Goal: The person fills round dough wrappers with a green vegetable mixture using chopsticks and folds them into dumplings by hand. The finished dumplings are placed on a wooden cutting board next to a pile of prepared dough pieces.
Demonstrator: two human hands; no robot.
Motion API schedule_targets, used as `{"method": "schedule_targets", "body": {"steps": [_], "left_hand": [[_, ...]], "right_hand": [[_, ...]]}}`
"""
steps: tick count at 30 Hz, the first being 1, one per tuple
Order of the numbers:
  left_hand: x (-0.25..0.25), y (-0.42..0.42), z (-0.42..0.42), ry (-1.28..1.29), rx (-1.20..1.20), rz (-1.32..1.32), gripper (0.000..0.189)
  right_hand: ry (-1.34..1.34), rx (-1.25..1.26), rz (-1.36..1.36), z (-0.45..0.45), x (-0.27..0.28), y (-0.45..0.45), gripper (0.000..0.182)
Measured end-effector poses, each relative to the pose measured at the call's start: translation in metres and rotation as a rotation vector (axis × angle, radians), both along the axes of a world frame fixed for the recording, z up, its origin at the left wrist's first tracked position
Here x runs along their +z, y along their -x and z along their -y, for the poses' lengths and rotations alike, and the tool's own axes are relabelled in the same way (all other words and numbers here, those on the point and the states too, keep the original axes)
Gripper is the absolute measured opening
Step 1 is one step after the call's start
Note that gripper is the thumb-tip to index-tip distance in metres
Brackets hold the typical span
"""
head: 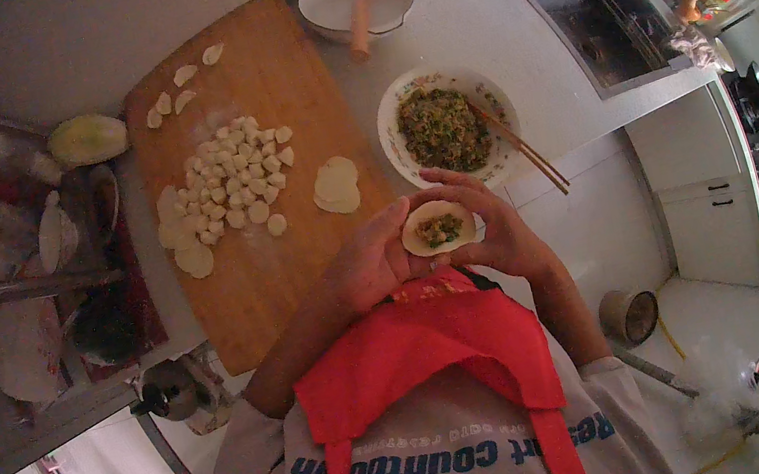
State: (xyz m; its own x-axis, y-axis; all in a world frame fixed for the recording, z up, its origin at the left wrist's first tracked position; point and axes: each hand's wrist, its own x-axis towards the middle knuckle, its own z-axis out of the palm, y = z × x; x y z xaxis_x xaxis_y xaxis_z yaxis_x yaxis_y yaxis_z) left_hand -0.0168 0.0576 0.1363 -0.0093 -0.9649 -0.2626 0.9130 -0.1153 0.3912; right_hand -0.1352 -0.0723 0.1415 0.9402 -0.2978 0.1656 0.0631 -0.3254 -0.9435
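Note:
My left hand (375, 253) and my right hand (499, 223) together hold a round dough wrapper (465, 237) with chopped green and brown filling (439, 229) in its middle. Just beyond them stands a floral bowl (388, 113) of filling (440, 127), with wooden chopsticks (533, 156) leaning over its rim. On the wooden board (266, 287), a stack of flat wrappers (337, 185) lies near my left hand. Farther left are a pile of small dough pieces (234, 167) and more flat wrappers (193, 260). Several folded dumplings (185, 75) sit at the board's far end.
A white basin (330, 2) with a wooden rolling pin (359, 23) stands beyond the board. A cabbage (88, 139) lies beside a rack (16, 290) at the left. The sink (593, 24) is at the back right, and a metal pot (628, 316) is low at the right.

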Motion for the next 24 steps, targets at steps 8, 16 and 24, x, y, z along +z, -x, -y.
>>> {"method": "schedule_targets", "body": {"steps": [8,16,24], "left_hand": [[-0.013,-0.004,-0.001,0.013,-0.013,-0.004,0.045],[-0.010,-0.002,0.000,-0.011,0.011,0.054,0.044],[0.013,-0.004,-0.003,-0.090,-0.185,0.821,0.036]], "right_hand": [[-0.152,0.025,0.033,0.001,-0.012,0.002,0.032],[-0.004,-0.077,0.033,-0.003,-0.007,0.000,0.023],[0.273,-0.173,0.104,-0.005,0.000,-0.002,0.011]]}}
